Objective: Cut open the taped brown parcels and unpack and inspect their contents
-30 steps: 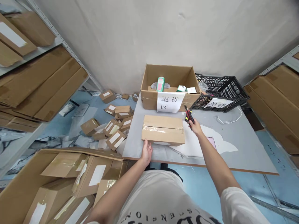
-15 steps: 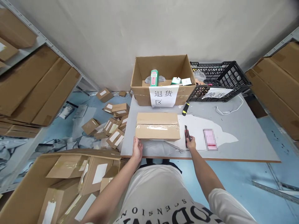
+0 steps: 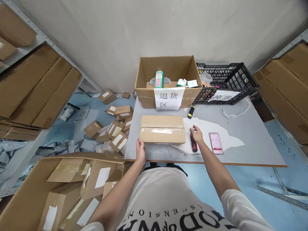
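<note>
Left hand (image 3: 141,150) flat against the near-left corner of the taped carton (image 3: 162,133), fingers together. Right hand (image 3: 197,134) open, fingers loosely spread, just above the red box cutter (image 3: 193,144) lying at the carton's 3 o'clock. Risk, as I judge it: the cutter's blade may nick those loose fingers. Carton: brown, sealed, clear tape seam, mid-table (image 3: 252,141).

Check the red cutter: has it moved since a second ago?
Yes. The red cutter came back from near the labelled carton toward the table's near edge. It now lies flat right of the taped box, beside the open right hand.
</note>
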{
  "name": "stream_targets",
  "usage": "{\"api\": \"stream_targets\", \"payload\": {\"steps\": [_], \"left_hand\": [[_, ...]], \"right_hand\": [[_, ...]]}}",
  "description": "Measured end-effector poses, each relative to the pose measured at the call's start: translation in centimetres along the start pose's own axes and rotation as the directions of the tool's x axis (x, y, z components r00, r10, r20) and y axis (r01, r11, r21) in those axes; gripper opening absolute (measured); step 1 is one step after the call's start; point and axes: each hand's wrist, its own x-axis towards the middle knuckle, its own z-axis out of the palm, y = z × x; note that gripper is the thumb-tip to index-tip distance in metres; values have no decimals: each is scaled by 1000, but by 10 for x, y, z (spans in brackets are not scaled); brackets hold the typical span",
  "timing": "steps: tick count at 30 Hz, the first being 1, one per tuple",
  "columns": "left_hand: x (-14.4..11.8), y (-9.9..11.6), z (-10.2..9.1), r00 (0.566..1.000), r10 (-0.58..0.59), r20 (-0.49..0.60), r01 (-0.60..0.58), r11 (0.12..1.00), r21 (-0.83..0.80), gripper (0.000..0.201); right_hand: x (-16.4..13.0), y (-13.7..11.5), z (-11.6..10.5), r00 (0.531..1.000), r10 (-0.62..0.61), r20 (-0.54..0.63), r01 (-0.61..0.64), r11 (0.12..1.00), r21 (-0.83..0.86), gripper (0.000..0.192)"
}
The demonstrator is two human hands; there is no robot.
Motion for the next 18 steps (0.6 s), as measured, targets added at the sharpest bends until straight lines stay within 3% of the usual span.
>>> {"api": "stream_targets", "payload": {"steps": [3,7,11,18], "left_hand": [[4,0,-4,998,61,-22,-62,998,-27,55],[5,2,-5,1000,20,0,-20,999,35,48],[-2,3,3,995,-73,68,69,996,56,49],[2,10,10,994,5,108,-14,997,77,59]], "right_hand": [[26,-50,7,973,-77,218,5,950,312,62],[36,-92,23,916,-58,397,-128,895,427,55],[29,-103,35,928,25,371,-204,869,451,55],[4,-101,29,944,34,329,-209,831,515,50]]}}
